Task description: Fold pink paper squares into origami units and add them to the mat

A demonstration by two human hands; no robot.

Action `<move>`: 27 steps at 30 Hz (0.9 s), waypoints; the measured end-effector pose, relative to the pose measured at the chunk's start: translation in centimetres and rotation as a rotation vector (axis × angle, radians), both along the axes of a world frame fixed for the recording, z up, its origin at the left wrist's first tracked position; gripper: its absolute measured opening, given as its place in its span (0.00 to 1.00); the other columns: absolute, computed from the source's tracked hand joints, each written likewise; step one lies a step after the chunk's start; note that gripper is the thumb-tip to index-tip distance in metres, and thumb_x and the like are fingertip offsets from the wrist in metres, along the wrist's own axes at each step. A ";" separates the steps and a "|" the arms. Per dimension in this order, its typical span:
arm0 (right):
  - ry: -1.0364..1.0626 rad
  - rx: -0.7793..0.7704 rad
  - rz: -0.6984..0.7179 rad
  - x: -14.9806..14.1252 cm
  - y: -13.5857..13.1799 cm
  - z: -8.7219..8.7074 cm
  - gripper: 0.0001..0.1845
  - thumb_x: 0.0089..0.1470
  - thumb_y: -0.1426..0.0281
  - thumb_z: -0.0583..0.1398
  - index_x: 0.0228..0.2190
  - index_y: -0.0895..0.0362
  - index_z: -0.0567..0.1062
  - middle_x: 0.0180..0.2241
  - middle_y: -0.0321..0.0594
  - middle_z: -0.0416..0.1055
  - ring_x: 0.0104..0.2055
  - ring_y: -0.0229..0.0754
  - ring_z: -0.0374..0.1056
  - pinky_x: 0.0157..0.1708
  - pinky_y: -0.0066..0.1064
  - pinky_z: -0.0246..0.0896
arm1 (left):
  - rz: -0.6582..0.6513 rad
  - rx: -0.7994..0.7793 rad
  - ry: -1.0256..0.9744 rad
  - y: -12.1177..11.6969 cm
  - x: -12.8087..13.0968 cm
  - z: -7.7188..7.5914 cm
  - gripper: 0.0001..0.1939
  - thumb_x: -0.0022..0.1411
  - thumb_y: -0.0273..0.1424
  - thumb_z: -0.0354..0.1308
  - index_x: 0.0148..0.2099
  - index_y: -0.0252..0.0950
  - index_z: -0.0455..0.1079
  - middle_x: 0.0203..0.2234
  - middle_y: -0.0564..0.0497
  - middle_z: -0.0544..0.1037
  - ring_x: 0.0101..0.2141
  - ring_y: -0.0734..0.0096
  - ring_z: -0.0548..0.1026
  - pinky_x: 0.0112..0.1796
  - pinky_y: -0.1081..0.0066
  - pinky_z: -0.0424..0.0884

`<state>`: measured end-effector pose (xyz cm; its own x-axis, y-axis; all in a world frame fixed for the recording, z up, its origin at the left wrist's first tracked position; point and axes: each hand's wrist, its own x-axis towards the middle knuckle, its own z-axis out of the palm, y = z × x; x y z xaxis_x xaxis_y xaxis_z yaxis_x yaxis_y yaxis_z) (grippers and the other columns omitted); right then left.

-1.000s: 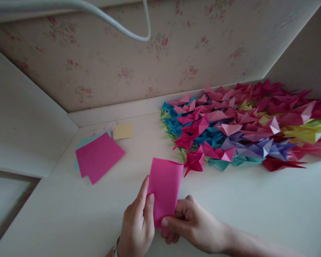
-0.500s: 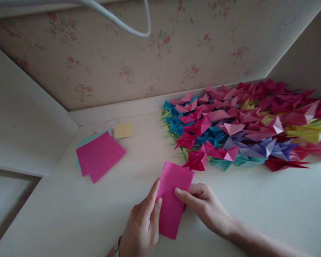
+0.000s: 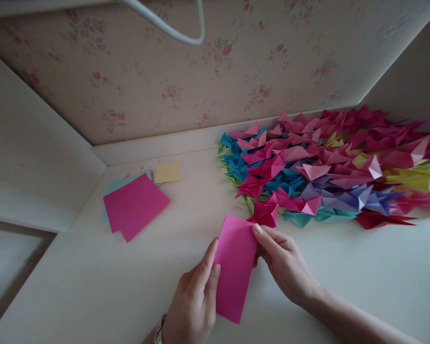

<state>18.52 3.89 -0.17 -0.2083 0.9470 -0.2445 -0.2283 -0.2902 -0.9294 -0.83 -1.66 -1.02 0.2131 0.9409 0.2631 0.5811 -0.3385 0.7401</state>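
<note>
A pink sheet of paper [image 3: 234, 272], folded into a tall rectangle, is held tilted above the white table. My left hand [image 3: 197, 291] grips its left edge, thumb in front and the other fingers behind. At the upper right corner my right hand [image 3: 281, 260] pinches the paper between thumb and fingers. Just beyond its top edge sits a pink folded paper boat-like piece [image 3: 265, 211], at the near edge of a large group of colourful folded paper pieces [image 3: 308, 172].
Pink paper sheets [image 3: 134, 205] lie on light blue paper [image 3: 127, 183] to the left, beside a small yellow paper square [image 3: 167, 172]. A white panel [image 3: 32, 143] rises at the left. A white cable [image 3: 168, 29] hangs before the flowered wall [image 3: 172, 91].
My right hand has slid up the right edge of the folded paper, from its middle to the upper right corner. My left hand keeps its hold.
</note>
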 end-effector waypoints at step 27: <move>-0.142 0.023 0.254 -0.1 -0.8 0.9 0.26 0.59 0.52 0.59 0.20 0.60 0.76 0.21 0.38 0.71 0.26 0.38 0.66 0.28 0.28 0.61 | 0.061 -0.087 -0.062 0.3 -0.2 0.2 0.24 0.72 0.28 0.46 0.67 0.30 0.58 0.53 0.37 0.77 0.48 0.63 0.80 0.45 0.75 0.76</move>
